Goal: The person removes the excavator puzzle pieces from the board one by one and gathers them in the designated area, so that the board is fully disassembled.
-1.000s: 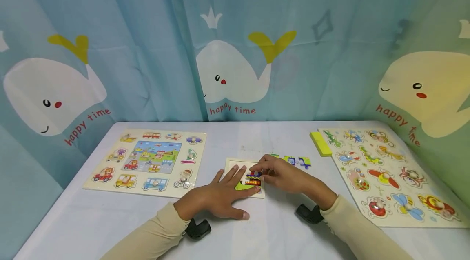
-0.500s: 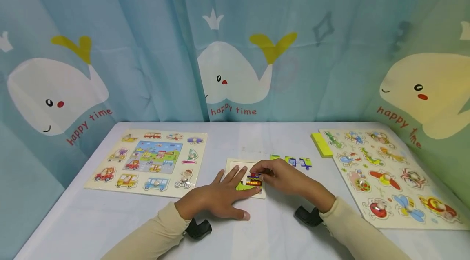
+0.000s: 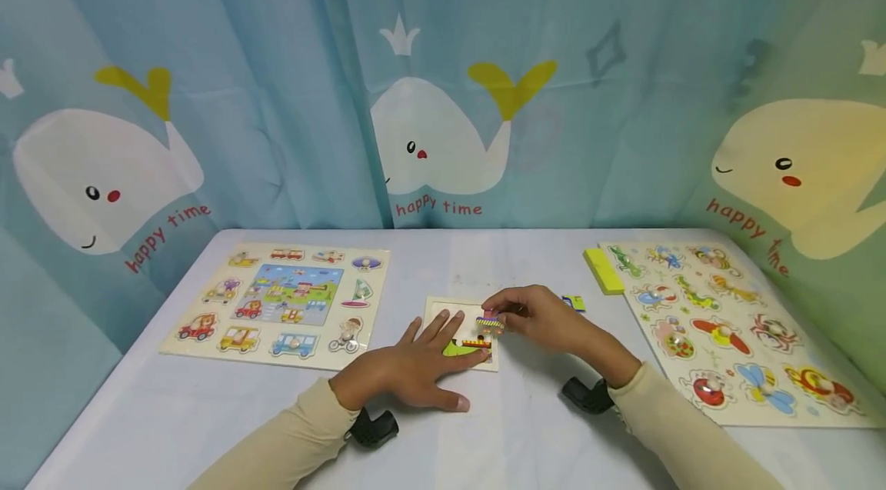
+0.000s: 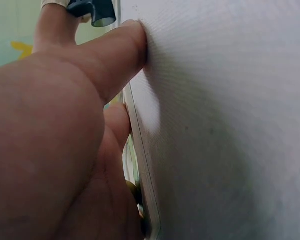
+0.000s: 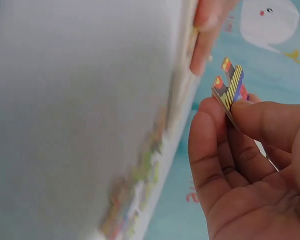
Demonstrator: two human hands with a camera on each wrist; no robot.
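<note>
A small wooden jigsaw tray (image 3: 434,307) lies on the white table in the middle of the head view. My left hand (image 3: 418,376) rests spread over it, fingers straight on the tray and thumb on the cloth in front. Between thumb and fingertips, my right hand (image 3: 547,321) pinches a puzzle piece (image 5: 230,85) with yellow-black stripes, red and purple, tilted above the tray's right part. Under it, green and red-orange pieces (image 3: 476,342) sit in the tray, partly covered by my left fingers. A loose green-and-blue piece (image 3: 574,303) shows behind my right wrist.
At left lies a vehicle knob puzzle board (image 3: 377,275); at right, an insect one (image 3: 667,375). A yellow-green block (image 3: 604,271) touches the insect board's left edge. A whale-printed curtain (image 3: 443,36) hangs behind the table.
The striped piece has come up out of the tray, pinched and tilted by my right hand, which rose slightly and now hides more of the loose pieces. My left hand has stayed put.
</note>
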